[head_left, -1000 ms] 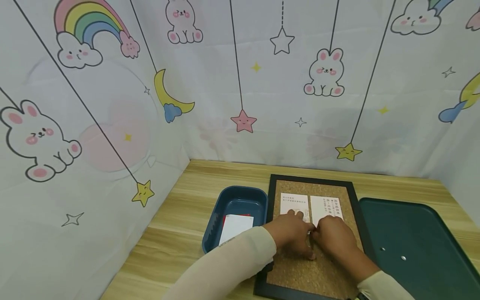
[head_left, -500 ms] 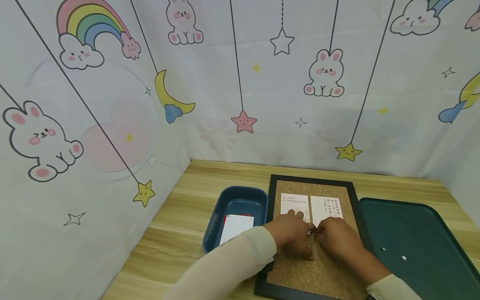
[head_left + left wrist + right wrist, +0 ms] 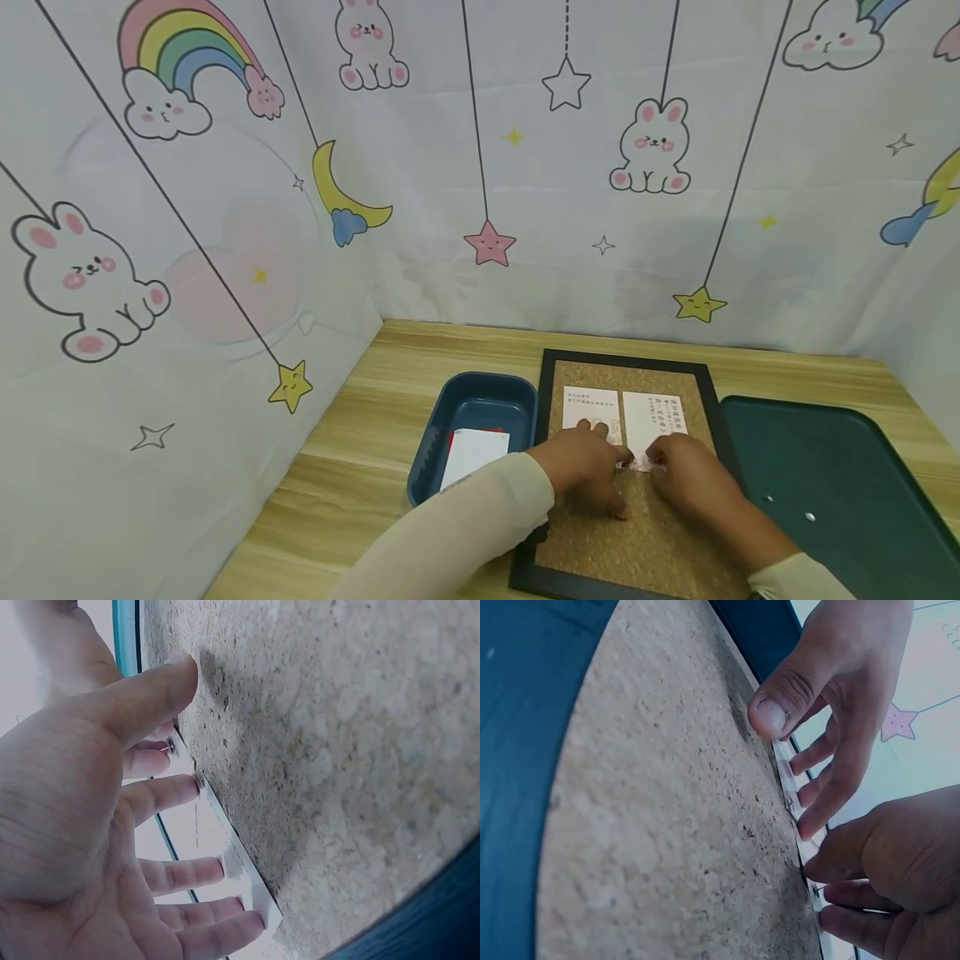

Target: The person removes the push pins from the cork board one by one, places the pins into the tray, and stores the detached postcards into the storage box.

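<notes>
Two white printed cards lie side by side on a black-framed corkboard [image 3: 615,542]. My left hand [image 3: 585,467] rests its extended fingertips on the lower part of the left card [image 3: 588,404]. Its thumb stands apart from the cork. A tiny shiny bit shows beside its index fingertip. At the lower edge of the right card [image 3: 647,412], my right hand [image 3: 686,475] touches with bent fingers and thumb. In the right wrist view its fingertips [image 3: 840,919] meet the card edge; whether they pinch anything small there is hidden. A glint shows beside them.
Left of the board is a dark blue bin [image 3: 487,385] holding a white card [image 3: 476,454] over something red. To the right lies a dark green tray [image 3: 817,442] with two small, round, pale items. A cartoon-printed cloth [image 3: 525,183] stands behind the wooden table [image 3: 337,483].
My right hand has moved slightly right along the right card's lower edge, away from my left index finger, uncovering the card's lower left corner. My left hand stays in place.
</notes>
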The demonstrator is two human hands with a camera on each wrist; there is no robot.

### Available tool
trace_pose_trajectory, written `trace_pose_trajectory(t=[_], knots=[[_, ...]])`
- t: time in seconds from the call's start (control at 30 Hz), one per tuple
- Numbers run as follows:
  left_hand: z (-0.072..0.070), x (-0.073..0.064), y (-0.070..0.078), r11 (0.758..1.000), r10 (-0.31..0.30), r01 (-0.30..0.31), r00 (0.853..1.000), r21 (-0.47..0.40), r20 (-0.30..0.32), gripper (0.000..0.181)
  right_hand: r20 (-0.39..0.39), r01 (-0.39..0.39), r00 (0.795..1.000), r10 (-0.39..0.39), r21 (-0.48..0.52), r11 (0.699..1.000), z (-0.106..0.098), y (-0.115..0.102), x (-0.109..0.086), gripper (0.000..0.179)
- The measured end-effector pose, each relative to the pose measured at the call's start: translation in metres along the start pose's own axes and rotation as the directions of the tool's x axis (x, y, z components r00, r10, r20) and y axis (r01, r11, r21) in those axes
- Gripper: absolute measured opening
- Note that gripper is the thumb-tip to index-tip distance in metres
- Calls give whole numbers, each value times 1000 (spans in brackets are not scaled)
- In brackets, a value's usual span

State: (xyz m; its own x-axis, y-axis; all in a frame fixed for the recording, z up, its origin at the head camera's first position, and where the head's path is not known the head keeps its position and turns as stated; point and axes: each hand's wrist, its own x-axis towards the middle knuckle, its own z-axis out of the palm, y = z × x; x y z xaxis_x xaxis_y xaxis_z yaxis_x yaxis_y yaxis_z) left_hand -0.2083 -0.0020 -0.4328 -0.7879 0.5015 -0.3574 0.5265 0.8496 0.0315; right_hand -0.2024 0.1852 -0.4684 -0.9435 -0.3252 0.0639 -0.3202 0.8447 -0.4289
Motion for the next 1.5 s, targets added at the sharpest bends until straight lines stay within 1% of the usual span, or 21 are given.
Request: trace_pose_trajectory(t=[0.1,0.23,0.43,0.63,0.87,1.0,1.17,1.37,1.5], knots=[[0,0,0,1000,2,-2,1000,8,-4,75,-34,-22,999,22,-13,1000,-1,1,1,9],[0,0,-1,1000,4,-3,1000,8,-5,75,-43,-61,997,61,-6,998,-1,3,2,2],[0,0,-1,1000,1,-1,1000,11,3,75,-38,-74,996,74,-1,997,0,4,3,17],[0,-1,-1,1000,2,-2,1000,2,-3,75,-38,-79,996,79,-2,997,-1,3,4,18],[0,-2,-2,1000,-8,9,1000,-29,7,73,-36,-78,996,79,16,997,-4,4,1,14],[0,-2,-2,999,-9,9,1000,-31,10,72,-41,-75,996,75,5,997,-7,7,-1,17],[1,-1,-1,1000,-8,9,1000,-30,10,73,-15,-106,994,107,15,994,-12,13,-7,21],[1,-3,-1,1000,-11,11,1000,-23,8,73,-12,-105,994,105,-15,994,-21,20,-12,15],[1,-2,-2,1000,-15,15,1000,-19,13,73,12,-117,993,117,-16,993,-28,24,-13,12]])
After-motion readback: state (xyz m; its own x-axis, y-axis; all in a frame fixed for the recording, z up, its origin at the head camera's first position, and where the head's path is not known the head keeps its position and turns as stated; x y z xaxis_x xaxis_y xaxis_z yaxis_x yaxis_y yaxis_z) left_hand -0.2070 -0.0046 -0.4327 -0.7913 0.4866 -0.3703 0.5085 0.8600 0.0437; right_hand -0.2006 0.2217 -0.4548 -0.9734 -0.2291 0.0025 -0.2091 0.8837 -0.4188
